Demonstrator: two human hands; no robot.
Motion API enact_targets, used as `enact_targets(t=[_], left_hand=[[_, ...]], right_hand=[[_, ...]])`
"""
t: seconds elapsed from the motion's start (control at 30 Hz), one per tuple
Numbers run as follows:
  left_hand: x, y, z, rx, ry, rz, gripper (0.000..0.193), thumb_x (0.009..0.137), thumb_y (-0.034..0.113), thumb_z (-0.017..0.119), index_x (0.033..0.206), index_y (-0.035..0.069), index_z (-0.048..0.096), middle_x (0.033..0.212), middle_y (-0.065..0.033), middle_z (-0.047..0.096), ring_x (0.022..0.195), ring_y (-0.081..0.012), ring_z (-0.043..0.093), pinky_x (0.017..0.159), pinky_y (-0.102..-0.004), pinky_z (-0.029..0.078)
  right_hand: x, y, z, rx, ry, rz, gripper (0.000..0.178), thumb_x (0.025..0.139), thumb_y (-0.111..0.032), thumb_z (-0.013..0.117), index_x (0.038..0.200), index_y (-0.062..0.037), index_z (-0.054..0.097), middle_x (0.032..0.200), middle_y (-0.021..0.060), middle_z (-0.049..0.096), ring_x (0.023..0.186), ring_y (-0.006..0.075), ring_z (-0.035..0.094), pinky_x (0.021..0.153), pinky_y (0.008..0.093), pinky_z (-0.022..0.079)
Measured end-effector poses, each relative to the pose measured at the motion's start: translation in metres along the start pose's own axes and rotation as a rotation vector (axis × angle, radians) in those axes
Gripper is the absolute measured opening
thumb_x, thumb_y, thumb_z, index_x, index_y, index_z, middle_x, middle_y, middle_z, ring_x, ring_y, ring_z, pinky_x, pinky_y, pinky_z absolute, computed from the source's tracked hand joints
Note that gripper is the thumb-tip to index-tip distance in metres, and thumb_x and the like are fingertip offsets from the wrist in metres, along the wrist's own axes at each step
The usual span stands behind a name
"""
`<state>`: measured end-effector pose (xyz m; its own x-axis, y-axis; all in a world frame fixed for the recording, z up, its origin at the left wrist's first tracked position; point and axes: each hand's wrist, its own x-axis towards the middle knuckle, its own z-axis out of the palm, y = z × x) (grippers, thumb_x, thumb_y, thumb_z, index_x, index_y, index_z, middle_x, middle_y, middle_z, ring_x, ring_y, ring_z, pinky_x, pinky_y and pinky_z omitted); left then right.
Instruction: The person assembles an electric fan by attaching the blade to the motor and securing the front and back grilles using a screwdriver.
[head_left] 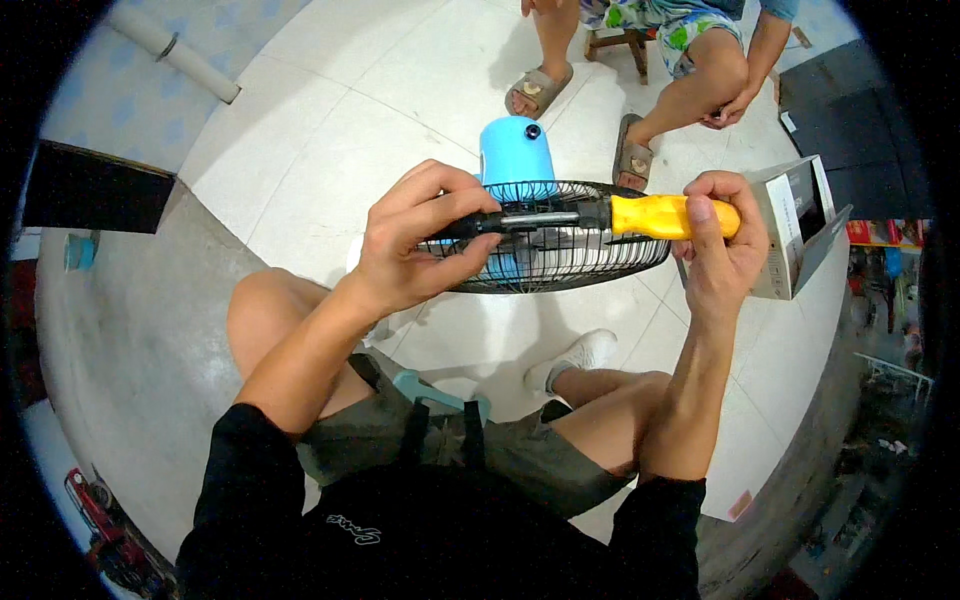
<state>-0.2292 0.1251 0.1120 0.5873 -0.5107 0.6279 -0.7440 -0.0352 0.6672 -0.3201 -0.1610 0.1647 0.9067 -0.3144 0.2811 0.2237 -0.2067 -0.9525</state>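
Observation:
Above my lap I hold a screwdriver (pixel 663 214) with a yellow handle level in front of me. My right hand (pixel 725 235) is closed around the far end of that handle. The metal shaft points left, and my left hand (pixel 405 235) pinches a dark piece at its end between thumb and fingers. Whether this piece belongs to the screwdriver I cannot tell. Directly below and behind is an electric fan with a black wire guard (pixel 575 262) and a blue motor housing (pixel 516 152). The tool and my hands hide part of the guard.
Another person sits on a low wooden stool (pixel 640 52) at the far side, sandalled feet on the tiles. An opened cardboard box (pixel 780 240) stands to the right beside a black box or cabinet (pixel 840 130). Shelves with small goods line the right edge. A pipe (pixel 150 35) runs along the left wall.

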Motion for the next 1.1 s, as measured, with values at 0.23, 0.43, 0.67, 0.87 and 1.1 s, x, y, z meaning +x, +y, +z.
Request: enact_targets(t=[0.23, 0.43, 0.67, 0.87, 1.1], left_hand=[[0.002, 0.004, -0.004, 0.034, -0.016, 0.002, 0.03, 0.073, -0.004, 0.078, 0.102, -0.003, 0.07, 0.097, -0.0147, 0.067, 0.087, -0.0246, 0.065, 0.073, -0.0309, 0.052], [0.002, 0.005, 0.003, 0.047, 0.008, -0.006, 0.027, 0.074, -0.003, 0.079, 0.1, -0.001, 0.072, 0.098, -0.0118, 0.067, 0.087, -0.0211, 0.065, 0.076, -0.03, 0.054], [-0.001, 0.001, 0.007, -0.025, 0.042, -0.055, 0.025, 0.076, -0.003, 0.078, 0.101, -0.002, 0.073, 0.099, -0.0121, 0.068, 0.09, -0.0205, 0.066, 0.08, -0.0291, 0.054], [-0.007, 0.011, -0.002, 0.007, -0.027, -0.08, 0.037, 0.077, -0.001, 0.077, 0.114, -0.002, 0.07, 0.112, -0.0153, 0.067, 0.102, -0.0248, 0.065, 0.089, -0.0329, 0.053], [-0.041, -0.011, -0.026, -0.076, -0.024, -0.17, 0.058, 0.083, 0.017, 0.07, 0.134, -0.007, 0.057, 0.136, -0.0224, 0.058, 0.133, -0.0339, 0.051, 0.116, -0.0449, 0.034]], right_hand=[[-0.003, -0.008, 0.016, 0.095, 0.045, -0.128, 0.025, 0.092, -0.017, 0.075, 0.108, -0.0037, 0.062, 0.096, 0.0036, 0.065, 0.067, 0.0049, 0.057, 0.054, 0.0174, 0.044], [-0.006, 0.001, 0.001, -0.036, 0.16, -0.016, 0.018, 0.09, -0.02, 0.077, 0.096, -0.0067, 0.066, 0.077, -0.0017, 0.062, 0.056, 0.0029, 0.051, 0.047, 0.0179, 0.039], [-0.025, 0.036, -0.106, 0.304, 0.142, 0.016, 0.024, 0.093, -0.027, 0.068, 0.095, -0.0042, 0.062, 0.076, 0.0004, 0.057, 0.059, 0.008, 0.054, 0.049, 0.0209, 0.042], [-0.111, 0.105, -0.142, -0.252, -0.203, 0.713, 0.016, 0.09, -0.022, 0.073, 0.091, -0.0067, 0.069, 0.073, 0.0008, 0.063, 0.057, 0.0074, 0.056, 0.048, 0.022, 0.044], [-0.236, 0.325, -0.089, -0.505, -0.435, 0.885, 0.016, 0.085, -0.016, 0.077, 0.094, -0.0046, 0.071, 0.072, 0.0054, 0.067, 0.057, 0.0117, 0.061, 0.051, 0.027, 0.05]])
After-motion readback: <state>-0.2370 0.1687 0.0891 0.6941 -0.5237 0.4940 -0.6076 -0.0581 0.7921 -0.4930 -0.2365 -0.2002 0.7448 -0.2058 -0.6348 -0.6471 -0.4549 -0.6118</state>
